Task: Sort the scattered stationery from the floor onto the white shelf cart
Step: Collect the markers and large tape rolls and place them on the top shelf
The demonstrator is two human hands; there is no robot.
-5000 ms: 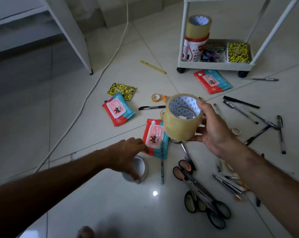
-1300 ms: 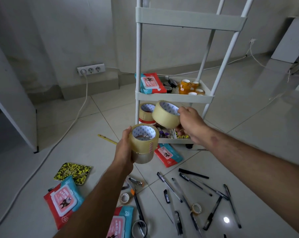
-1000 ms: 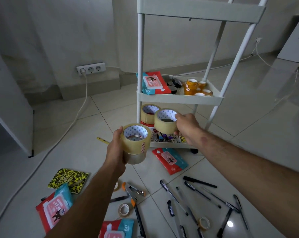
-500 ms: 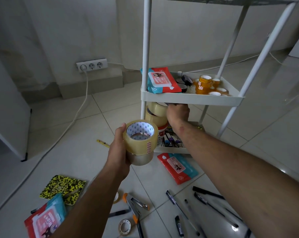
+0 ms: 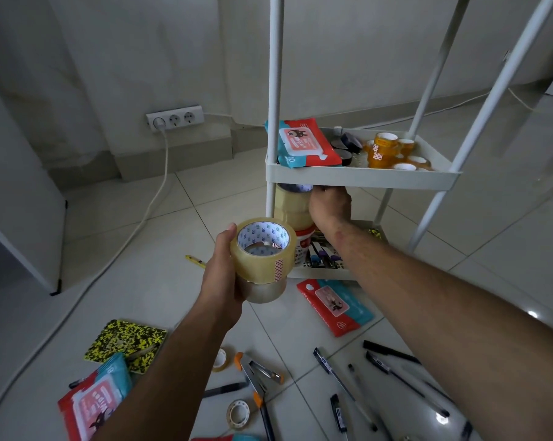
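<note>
The left hand [image 5: 224,281] is curled round two rolls of clear packing tape [image 5: 262,259] stacked one on the other, thumb up along the near side, held in the air in front of the white shelf cart [image 5: 364,178]. The right hand [image 5: 330,206] reaches under the rim of the cart's middle shelf to a stack of tan tape rolls [image 5: 292,206] standing at the front left corner of the bottom shelf; its fingers are hidden behind the rim and the stack, so whether they grip the top roll or merely touch it cannot be told.

On the middle shelf a red and blue wipes pack [image 5: 303,144] leans at the left corner, with dark tape rolls [image 5: 348,146] beside it and small orange tape rolls [image 5: 386,149] toward the right.

On the floor just before the cart's front edge lies another wipes pack [image 5: 335,305]. Nearer the person are a yellow and black patterned notebook [image 5: 125,343], a third wipes pack [image 5: 93,405], two small tape rolls [image 5: 238,413] (one half hidden by the left forearm), an orange-handled tool [image 5: 259,370] and a scatter of black pens [image 5: 392,366] to the right.
</note>
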